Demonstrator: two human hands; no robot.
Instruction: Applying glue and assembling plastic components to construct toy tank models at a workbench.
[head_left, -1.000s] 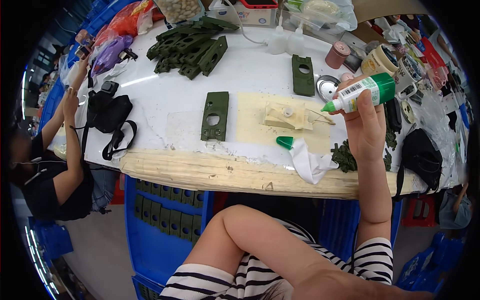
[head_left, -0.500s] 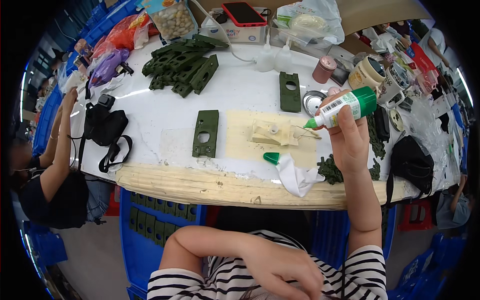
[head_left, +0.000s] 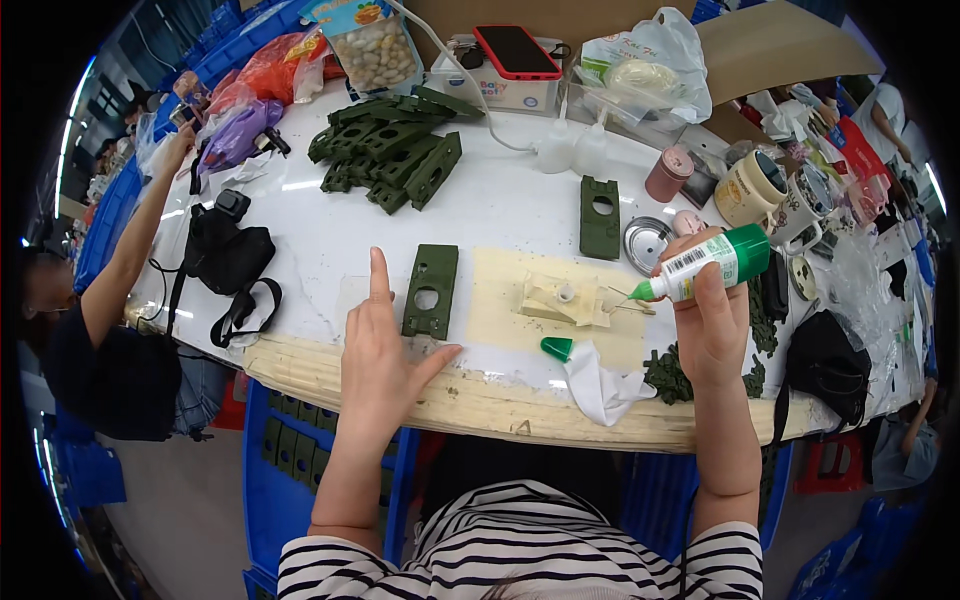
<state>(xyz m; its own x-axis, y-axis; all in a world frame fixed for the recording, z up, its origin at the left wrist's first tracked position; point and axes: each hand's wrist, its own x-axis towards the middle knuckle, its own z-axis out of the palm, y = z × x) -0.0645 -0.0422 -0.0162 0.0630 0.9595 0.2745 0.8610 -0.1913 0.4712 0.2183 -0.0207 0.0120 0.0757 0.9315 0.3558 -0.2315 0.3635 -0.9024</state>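
Observation:
My right hand (head_left: 712,325) grips a white glue bottle with a green base and green nozzle (head_left: 708,264), tilted with its tip toward the left. Over the table's front edge, my left hand (head_left: 380,352) is open, index finger and thumb spread, holding nothing. Just right of it lies a flat dark green plastic part (head_left: 431,291) with a round hole. A cream-coloured block fixture (head_left: 565,298) with a thin pin sits on a yellowish sheet (head_left: 490,325), left of the nozzle. In front of it are a green cap (head_left: 556,348) and a white cloth (head_left: 603,385).
A heap of green parts (head_left: 385,150) lies at the back left, and another single part (head_left: 600,217) stands farther back. Small green pieces (head_left: 667,374) lie near my right wrist. Mugs (head_left: 750,188) crowd the right side. A co-worker's arm (head_left: 146,230) reaches in at far left.
My left hand has moved from in front of my body up and forward to the table edge beside the green part. The glue bottle stays in my right hand; the whole view has shifted slightly.

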